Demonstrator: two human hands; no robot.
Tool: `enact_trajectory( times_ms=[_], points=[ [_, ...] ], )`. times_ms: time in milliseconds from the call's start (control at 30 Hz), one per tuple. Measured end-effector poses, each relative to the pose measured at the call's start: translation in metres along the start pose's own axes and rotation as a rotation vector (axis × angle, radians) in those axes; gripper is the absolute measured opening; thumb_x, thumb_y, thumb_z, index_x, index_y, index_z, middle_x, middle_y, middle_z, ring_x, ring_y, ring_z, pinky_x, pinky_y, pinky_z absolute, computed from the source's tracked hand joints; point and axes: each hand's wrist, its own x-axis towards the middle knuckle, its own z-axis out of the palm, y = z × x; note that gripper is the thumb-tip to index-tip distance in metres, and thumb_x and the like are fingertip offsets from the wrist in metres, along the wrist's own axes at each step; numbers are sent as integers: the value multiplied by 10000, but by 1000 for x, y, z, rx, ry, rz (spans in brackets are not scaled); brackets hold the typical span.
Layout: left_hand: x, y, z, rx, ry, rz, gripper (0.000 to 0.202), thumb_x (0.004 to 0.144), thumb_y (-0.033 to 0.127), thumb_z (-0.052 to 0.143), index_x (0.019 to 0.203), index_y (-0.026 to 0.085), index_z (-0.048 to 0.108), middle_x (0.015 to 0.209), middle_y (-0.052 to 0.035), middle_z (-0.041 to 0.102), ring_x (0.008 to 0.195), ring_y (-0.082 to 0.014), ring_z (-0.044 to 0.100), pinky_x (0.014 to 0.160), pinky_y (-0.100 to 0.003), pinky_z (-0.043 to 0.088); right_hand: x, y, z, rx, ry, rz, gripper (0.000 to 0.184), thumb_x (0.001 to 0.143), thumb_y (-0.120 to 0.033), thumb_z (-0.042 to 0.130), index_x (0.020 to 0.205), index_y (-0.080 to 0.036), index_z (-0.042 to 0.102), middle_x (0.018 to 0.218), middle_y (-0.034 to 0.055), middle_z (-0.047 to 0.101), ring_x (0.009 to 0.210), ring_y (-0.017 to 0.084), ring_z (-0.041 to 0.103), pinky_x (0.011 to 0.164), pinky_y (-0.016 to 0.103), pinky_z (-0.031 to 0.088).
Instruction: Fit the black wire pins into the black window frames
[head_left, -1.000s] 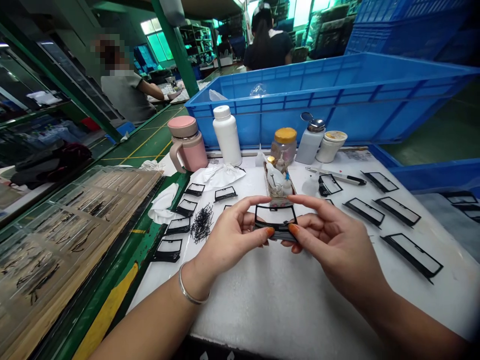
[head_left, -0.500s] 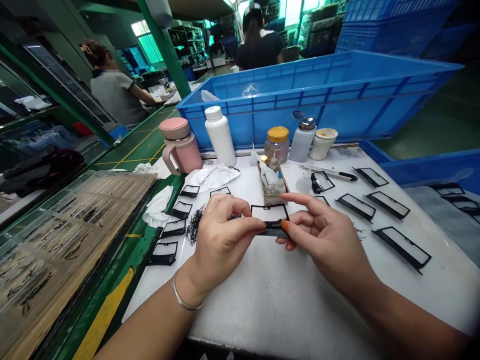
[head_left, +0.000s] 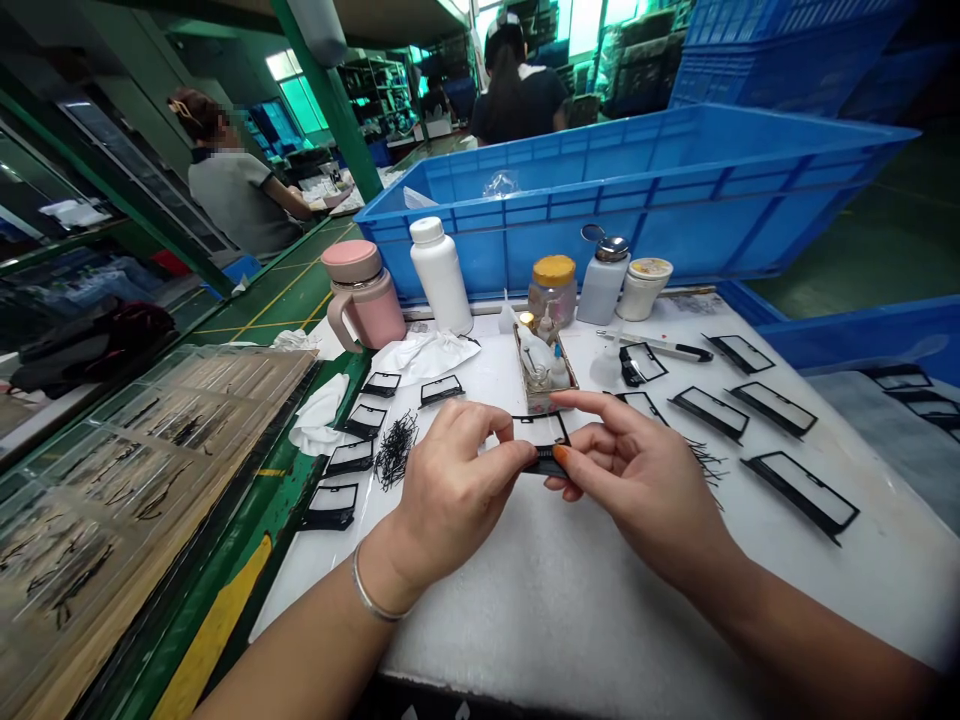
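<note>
Pinching the left end of a small black frame [head_left: 547, 462], the left hand [head_left: 459, 482] has thumb and forefinger nearly closed and the other fingers curled. The right hand [head_left: 637, 470] is more open: its thumb presses on the frame's lower bar, and its index finger stretches above. The frame is thus raised over the white table [head_left: 570, 610], between both hands. In my judgement, uneven thumb pressure could bend or crack this slim part, and a loosened pinch could let it slip. The fingers cover its ends, so I cannot tell if something thin is also held. Close beside the left hand lies a heap of black strips [head_left: 396, 452], which a careless sideways movement could scatter. Just beyond the hands, a small tray [head_left: 541, 408] with bottles obstructs forward reach; behind it stands a large blue crate [head_left: 622, 225]. Other frames [head_left: 791, 500] lie at the right, near a cutter [head_left: 660, 345].
</note>
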Motion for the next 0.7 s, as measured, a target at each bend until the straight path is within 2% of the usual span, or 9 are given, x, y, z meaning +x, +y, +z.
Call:
enact_trajectory(
  times_ms=[267, 400, 467, 533, 633, 700],
  points=[
    [-3, -1, 4, 10, -52, -7, 105, 878, 82, 564, 891, 170, 621, 930, -60, 582, 840, -168, 484, 719, -285, 405, 0, 1, -1, 27, -32, 25, 369, 867, -233, 651, 1221, -172, 567, 701, -11, 628, 597, 173, 654, 661, 314, 609],
    [-1, -1, 3, -71, -80, -90, 113, 910, 98, 514, 891, 158, 607, 925, -64, 565, 849, -168, 480, 742, -292, 409, 1, 2, -1, 31, -24, 26, 365, 868, -230, 648, 1218, -172, 565, 692, -13, 623, 604, 176, 661, 639, 296, 602],
    [1, -1, 1, -220, -88, -174, 119, 923, 105, 496, 877, 155, 593, 912, -60, 569, 860, -165, 496, 777, -299, 412, 2, 1, -2, 16, -21, 33, 364, 867, -230, 647, 1217, -171, 567, 699, -7, 628, 621, 184, 670, 624, 281, 592],
    [1, -3, -1, -419, -95, -317, 114, 936, 132, 495, 872, 161, 586, 886, -49, 581, 853, -158, 518, 778, -290, 417, 3, 1, -2, 10, -19, 38, 369, 864, -239, 649, 1218, -171, 568, 704, -2, 631, 630, 190, 674, 615, 274, 586],
    [2, -7, -3, -752, -74, -608, 92, 930, 223, 559, 869, 166, 597, 839, -31, 586, 762, -130, 524, 650, -231, 422, 3, 0, -3, 8, -13, 44, 379, 862, -260, 654, 1220, -171, 567, 700, 3, 633, 634, 195, 676, 592, 262, 578],
    [2, -10, -3, -976, -33, -757, 113, 893, 265, 626, 860, 158, 613, 819, -26, 585, 695, -105, 510, 564, -192, 410, 3, 0, -4, -1, -7, 53, 391, 863, -280, 661, 1226, -171, 566, 707, 11, 639, 643, 201, 680, 579, 256, 574]
  ],
)
